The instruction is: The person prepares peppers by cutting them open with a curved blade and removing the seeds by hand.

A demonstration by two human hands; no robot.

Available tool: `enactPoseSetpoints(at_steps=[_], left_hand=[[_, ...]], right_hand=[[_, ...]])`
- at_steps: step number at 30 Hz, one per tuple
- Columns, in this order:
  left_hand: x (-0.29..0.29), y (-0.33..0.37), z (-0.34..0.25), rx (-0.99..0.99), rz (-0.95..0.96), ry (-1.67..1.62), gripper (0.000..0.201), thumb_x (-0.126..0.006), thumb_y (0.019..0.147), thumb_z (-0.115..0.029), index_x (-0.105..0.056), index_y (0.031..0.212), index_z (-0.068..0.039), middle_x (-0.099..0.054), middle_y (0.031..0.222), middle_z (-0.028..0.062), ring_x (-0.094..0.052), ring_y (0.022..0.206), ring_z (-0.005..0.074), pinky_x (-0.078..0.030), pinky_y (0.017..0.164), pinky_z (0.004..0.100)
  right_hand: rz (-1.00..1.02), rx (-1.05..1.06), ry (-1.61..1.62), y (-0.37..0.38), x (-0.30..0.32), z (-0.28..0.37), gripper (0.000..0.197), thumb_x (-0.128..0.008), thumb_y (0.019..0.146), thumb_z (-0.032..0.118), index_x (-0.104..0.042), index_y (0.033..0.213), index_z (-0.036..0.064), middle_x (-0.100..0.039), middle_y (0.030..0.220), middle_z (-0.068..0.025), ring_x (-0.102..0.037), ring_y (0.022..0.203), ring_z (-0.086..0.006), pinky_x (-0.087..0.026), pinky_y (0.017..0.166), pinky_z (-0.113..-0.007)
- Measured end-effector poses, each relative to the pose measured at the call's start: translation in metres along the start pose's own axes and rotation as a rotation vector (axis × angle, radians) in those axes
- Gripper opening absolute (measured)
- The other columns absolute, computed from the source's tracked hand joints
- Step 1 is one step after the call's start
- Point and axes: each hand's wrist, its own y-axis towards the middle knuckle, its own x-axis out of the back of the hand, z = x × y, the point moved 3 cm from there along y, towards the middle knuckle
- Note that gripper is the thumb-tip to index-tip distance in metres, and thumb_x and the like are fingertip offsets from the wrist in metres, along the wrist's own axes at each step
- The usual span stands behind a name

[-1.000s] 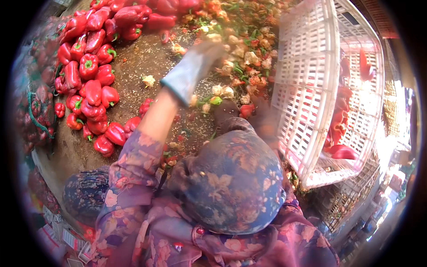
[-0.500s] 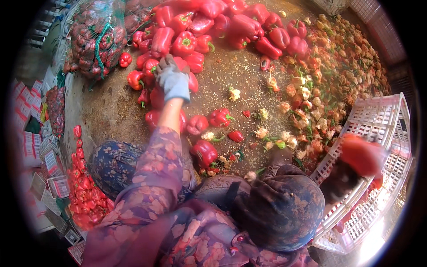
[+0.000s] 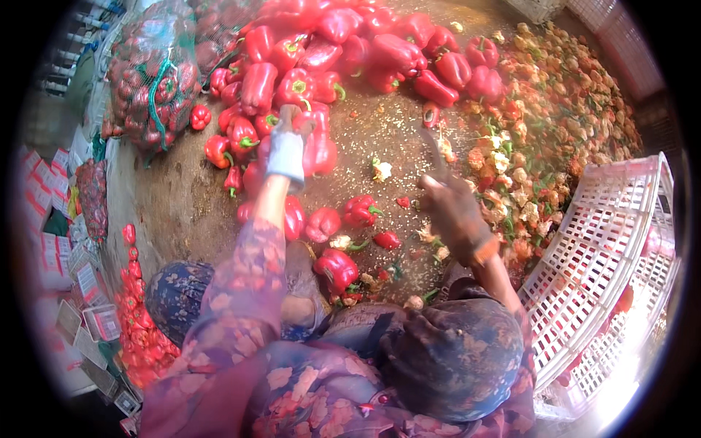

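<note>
My left hand (image 3: 287, 150), in a pale grey work glove, is closed on a red bell pepper (image 3: 320, 139) at the near edge of a heap of red bell peppers (image 3: 321, 55). The held pepper is smeared by motion. Out to the right, over the floor, my bare right hand (image 3: 454, 215) is closed round a knife (image 3: 434, 152), its thin blade pointing away from me. Between my hands and my knees lie several loose peppers, among them one by my leg (image 3: 336, 271) and one with a green stem (image 3: 361, 211).
Cut-out pepper cores (image 3: 544, 117) with stems and seeds are piled along the right. A white plastic crate (image 3: 584, 255) leans by my right side, red peppers inside. Full net sacks (image 3: 152, 87) stand at the back left. Another narrow net of peppers (image 3: 139, 314) lies near left.
My right hand has come from the crate, where a red pepper was blurred beside it, to the middle with the knife. My left hand has drawn slightly nearer with a pepper.
</note>
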Motion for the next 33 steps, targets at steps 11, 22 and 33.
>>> enactPoseSetpoints(at_steps=[11,22,33], left_hand=[[-0.064,-0.044,-0.145,-0.094,0.075,-0.708,0.033,-0.066,0.077,0.003,-0.050,0.102,-0.010,-0.054,0.102,0.0010,-0.053,0.091,0.0095,-0.048,0.078,0.0236],[-0.056,-0.068,-0.191,-0.096,0.496,-1.027,0.031,-0.065,0.083,-0.005,-0.051,0.111,-0.008,-0.057,0.106,0.0016,-0.056,0.094,0.0085,-0.049,0.082,0.0230],[-0.116,-0.079,-0.165,0.171,0.640,-1.181,0.031,-0.054,0.094,-0.023,-0.054,0.118,-0.004,-0.060,0.100,0.0050,-0.057,0.088,0.0111,-0.049,0.080,0.0249]], right_hand=[[0.044,0.128,-0.104,0.011,0.003,0.013,0.033,-0.059,0.091,0.031,-0.061,0.110,0.0038,-0.063,0.074,-0.0081,-0.061,0.062,-0.0265,-0.050,0.061,-0.036],[-0.236,0.621,-0.129,-0.019,0.042,0.029,0.043,-0.075,0.081,0.022,-0.057,0.117,0.0051,-0.065,0.089,-0.0053,-0.057,0.072,-0.0079,-0.047,0.057,-0.025],[-0.306,0.586,0.264,-0.005,0.048,-0.010,0.038,-0.072,0.079,0.010,-0.054,0.111,0.0006,-0.063,0.093,-0.0046,-0.059,0.078,-0.0110,-0.051,0.069,-0.026]])
